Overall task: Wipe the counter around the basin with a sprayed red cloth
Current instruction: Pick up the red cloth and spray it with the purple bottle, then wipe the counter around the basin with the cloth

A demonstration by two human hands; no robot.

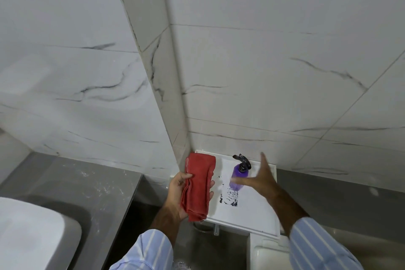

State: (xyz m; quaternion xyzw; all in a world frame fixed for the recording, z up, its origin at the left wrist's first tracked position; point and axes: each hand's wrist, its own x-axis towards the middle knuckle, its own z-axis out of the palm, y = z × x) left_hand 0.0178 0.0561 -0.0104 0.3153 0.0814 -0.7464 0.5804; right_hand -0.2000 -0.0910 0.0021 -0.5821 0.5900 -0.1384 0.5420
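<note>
My left hand (pixel 178 193) is shut on a folded red cloth (pixel 198 184), holding it upright over the left edge of a white shelf (pixel 247 210). A purple spray bottle (pixel 238 176) with a black trigger head stands on that shelf near the wall. My right hand (pixel 259 176) is spread open just right of the bottle, fingers apart and blurred; contact with the bottle cannot be told. The grey counter (pixel 98 184) lies at the lower left, with the white basin (pixel 30 232) set on it.
Marble-patterned wall tiles (pixel 263 61) fill the upper view and form a corner above the shelf. A dark smudged patch (pixel 229 196) marks the shelf in front of the bottle. A white fixture (pixel 269 254) sits below the shelf. A gap separates counter and shelf.
</note>
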